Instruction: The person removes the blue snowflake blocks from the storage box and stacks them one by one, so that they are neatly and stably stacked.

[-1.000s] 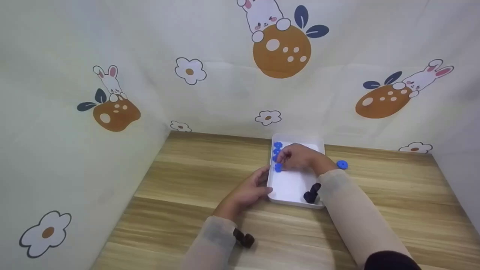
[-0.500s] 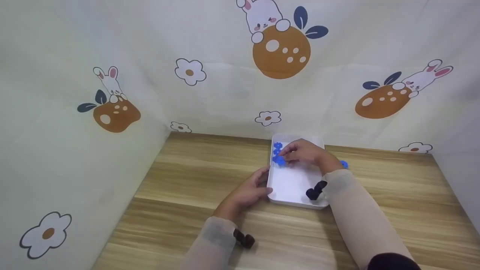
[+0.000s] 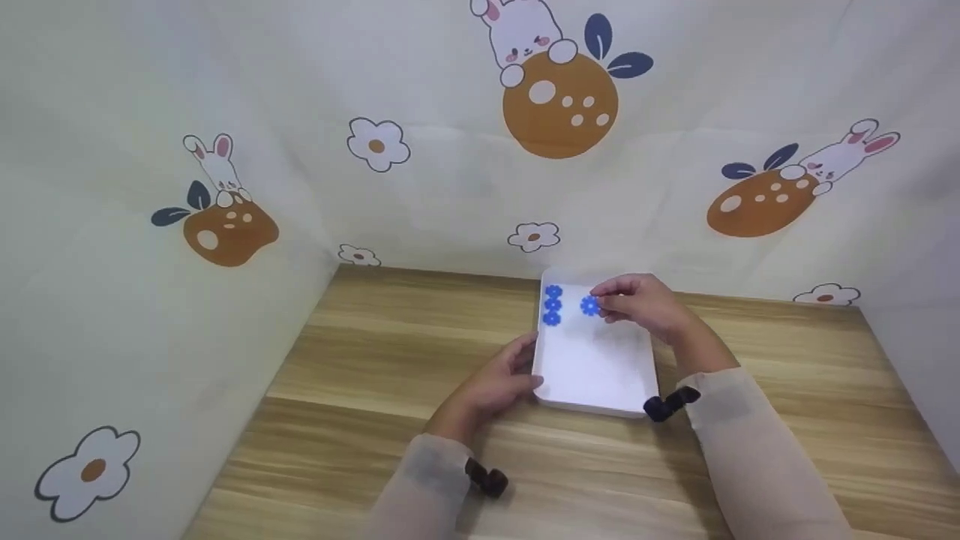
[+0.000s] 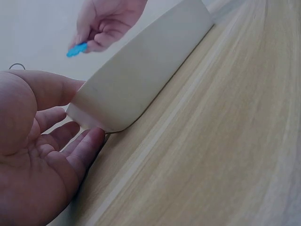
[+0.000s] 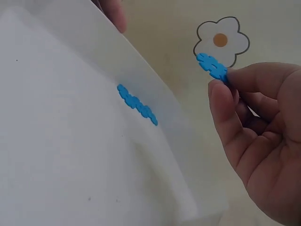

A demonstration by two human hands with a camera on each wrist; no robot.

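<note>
1. Blue flowers (image 3: 553, 304): three in the tray (image 3: 592, 367), along its left side, seemingly placed.
2. Right hand (image 3: 646, 306) pinches a fourth flower (image 3: 589, 306) above, likely unplaced.
3. Relaxed left hand (image 3: 495, 384) touches tray, near counter's (image 3: 360, 337) far edge.

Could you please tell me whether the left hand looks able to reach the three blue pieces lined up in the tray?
Probably yes: the right hand holds its piece away from the row, leaving it uncovered, but the left hand would likely have to release the tray first.

Head view looks forward-down, farthest; left wrist view sits close outside the tray (image 3: 592, 367), right close above; all share it.
</note>
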